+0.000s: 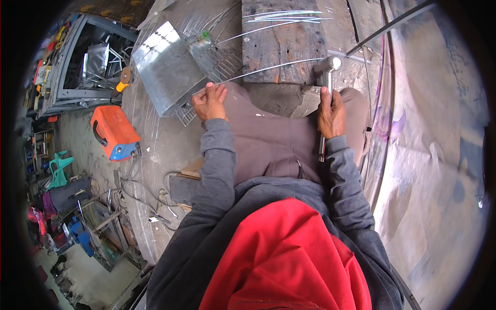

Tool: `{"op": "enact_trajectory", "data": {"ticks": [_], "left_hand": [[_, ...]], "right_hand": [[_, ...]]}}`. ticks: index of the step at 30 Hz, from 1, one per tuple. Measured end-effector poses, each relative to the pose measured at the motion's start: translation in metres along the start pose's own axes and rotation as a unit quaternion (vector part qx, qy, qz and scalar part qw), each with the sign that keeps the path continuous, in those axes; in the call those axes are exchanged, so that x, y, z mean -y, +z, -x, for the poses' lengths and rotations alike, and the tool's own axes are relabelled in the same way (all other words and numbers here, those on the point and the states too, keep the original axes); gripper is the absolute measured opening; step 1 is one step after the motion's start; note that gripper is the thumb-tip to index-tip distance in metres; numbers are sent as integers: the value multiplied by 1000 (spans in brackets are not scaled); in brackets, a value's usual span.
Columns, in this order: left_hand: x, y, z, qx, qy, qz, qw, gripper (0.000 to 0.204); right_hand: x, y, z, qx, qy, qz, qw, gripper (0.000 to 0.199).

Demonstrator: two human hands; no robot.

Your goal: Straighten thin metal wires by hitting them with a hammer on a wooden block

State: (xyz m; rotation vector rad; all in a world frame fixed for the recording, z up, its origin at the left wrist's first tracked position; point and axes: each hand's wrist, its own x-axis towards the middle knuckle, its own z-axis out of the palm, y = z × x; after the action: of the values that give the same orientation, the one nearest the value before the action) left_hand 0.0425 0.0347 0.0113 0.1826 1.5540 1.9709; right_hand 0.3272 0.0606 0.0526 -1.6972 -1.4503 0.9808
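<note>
My left hand (210, 103) pinches one end of a thin metal rod (268, 68) between thumb and fingers. From there the rod slants away to the right, its far end reaching the scorched wooden board (281, 44) close to the hammer's head. A hammer (329, 77) with a metal handle is in my right hand (331, 114), gripped partway along the handle. Its head is over the board's near right corner; whether it touches the rod I cannot tell. Several loose rods (284, 19) lie across the far part of the board.
Left of my left hand stands a sheet-metal box (168, 67), with wire grids (225, 64) beside it. An orange welding machine (114, 133) with cables sits farther left, near a metal-framed bin (77, 94) of scrap. A sheet (413, 155) hangs along the right side.
</note>
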Motion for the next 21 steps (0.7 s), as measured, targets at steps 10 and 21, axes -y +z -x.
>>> {"op": "enact_trajectory", "data": {"ticks": [10, 21], "left_hand": [[0, 4, 1, -1, 0, 3, 1000, 35], [-6, 3, 4, 1, -5, -7, 1000, 35]], "right_hand": [[25, 4, -34, -11, -79, 119, 990, 52], [31, 3, -21, 24, -47, 67, 996, 48]]}}
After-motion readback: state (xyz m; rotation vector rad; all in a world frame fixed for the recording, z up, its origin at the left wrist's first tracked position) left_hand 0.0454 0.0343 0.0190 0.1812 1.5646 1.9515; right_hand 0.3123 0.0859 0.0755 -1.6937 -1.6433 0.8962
